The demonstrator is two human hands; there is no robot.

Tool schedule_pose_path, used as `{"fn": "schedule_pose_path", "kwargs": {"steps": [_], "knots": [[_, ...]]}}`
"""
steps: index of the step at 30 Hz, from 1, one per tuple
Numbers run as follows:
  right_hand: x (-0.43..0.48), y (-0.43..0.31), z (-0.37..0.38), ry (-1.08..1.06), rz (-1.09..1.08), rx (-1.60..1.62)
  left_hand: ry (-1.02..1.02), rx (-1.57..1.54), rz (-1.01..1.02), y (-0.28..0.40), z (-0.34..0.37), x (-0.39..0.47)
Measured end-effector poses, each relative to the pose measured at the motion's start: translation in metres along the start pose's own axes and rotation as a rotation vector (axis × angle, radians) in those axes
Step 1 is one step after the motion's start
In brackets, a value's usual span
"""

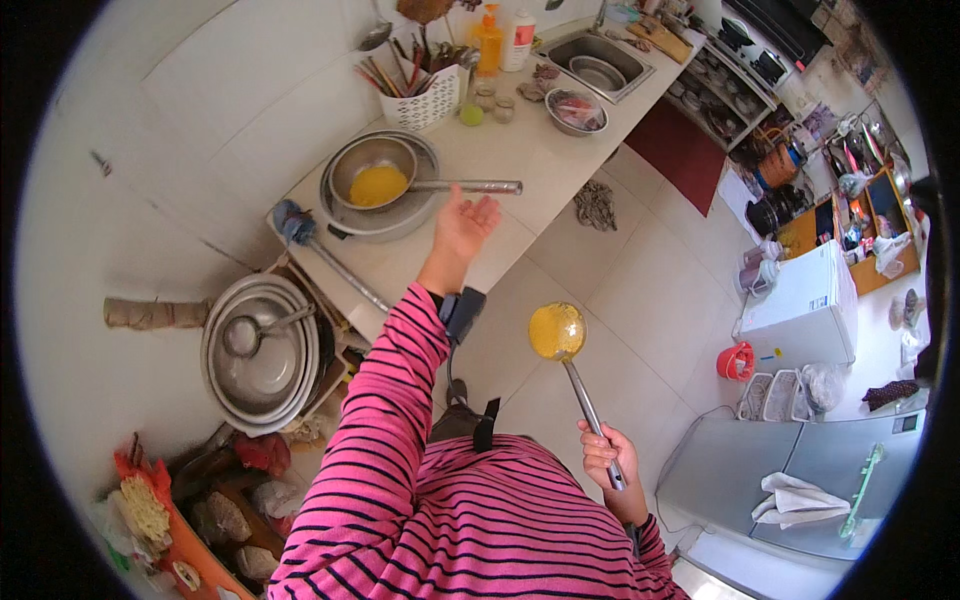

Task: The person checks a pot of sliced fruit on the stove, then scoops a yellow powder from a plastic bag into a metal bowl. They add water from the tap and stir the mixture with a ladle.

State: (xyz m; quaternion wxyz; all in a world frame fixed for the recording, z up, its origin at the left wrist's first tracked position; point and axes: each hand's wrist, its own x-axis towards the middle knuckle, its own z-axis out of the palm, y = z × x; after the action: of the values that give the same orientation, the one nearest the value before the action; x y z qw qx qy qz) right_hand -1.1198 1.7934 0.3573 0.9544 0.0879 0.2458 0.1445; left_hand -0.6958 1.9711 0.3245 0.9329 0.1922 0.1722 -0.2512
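My left hand (466, 229) is held palm up with its fingers apart, over the edge of the pale counter. Its fingertips overlap the tubular handle of a deep metal scoop (341, 166); whether they touch it I cannot tell. Some yellow food (379, 185) lies in the bottom of that scoop, which rests in a wider metal pot (405, 223). My right hand (609, 454) grips the metal handle of a round ladle (557, 331) in front of my body, above the floor. Yellow food, grainy in look, covers much of the ladle's head.
A long-handled tool with a blue head (294, 222) lies at the counter's near corner. Stacked metal basins (259, 352) stand left of me. Farther along are a white utensil basket (424, 101), a metal bowl (576, 112) and a sink (596, 64). A rag (596, 205) lies on the floor.
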Motion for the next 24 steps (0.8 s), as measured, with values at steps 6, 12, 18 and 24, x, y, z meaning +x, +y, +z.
{"fn": "schedule_pose_path", "kwargs": {"steps": [6, 12, 18, 24], "knots": [[0.024, -0.049, 0.022, 0.002, -0.078, 0.051, 0.127, -0.126, 0.255, 0.019, -0.019, 0.095], [0.042, -0.141, 0.034, -0.007, -0.017, 0.063, 0.312, 0.137, 0.500, 0.016, -0.041, 0.087], [0.045, -0.248, 0.061, -0.044, 0.040, -0.023, 0.303, 0.249, 0.418, -0.015, 0.009, 0.018], [0.039, -0.344, 0.088, -0.025, 0.073, -0.046, 0.264, 0.432, 0.319, -0.058, 0.096, -0.044]]}}
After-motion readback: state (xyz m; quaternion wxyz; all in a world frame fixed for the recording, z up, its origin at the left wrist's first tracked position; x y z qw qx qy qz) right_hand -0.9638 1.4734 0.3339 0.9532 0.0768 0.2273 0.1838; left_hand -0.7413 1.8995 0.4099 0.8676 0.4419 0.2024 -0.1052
